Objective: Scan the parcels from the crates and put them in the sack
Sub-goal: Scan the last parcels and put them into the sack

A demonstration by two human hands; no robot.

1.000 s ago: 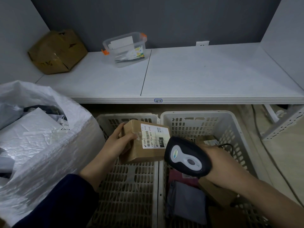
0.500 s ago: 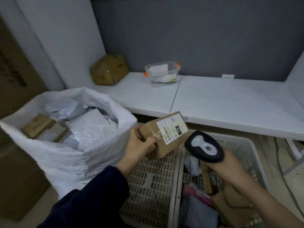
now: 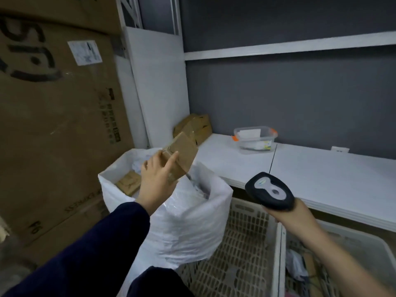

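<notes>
"Head view, starting at nine o'clock: you have tall cardboard cartons (image 3: 60, 125) stacked there. The white sack (image 3: 188, 221) stands open just beside them, toward seven o'clock."

"And your left hand (image 3: 157, 179) is over the sack's mouth, fingers and thumb curled round the brown parcel (image 3: 182, 155), which is tilted above the opening."

"At five o'clock you have two slatted crates (image 3: 242, 254) side by side, against the sack."

"At four o'clock your right hand (image 3: 291, 217) is wrapped round the black scanner (image 3: 270, 191), above the crates."
</notes>
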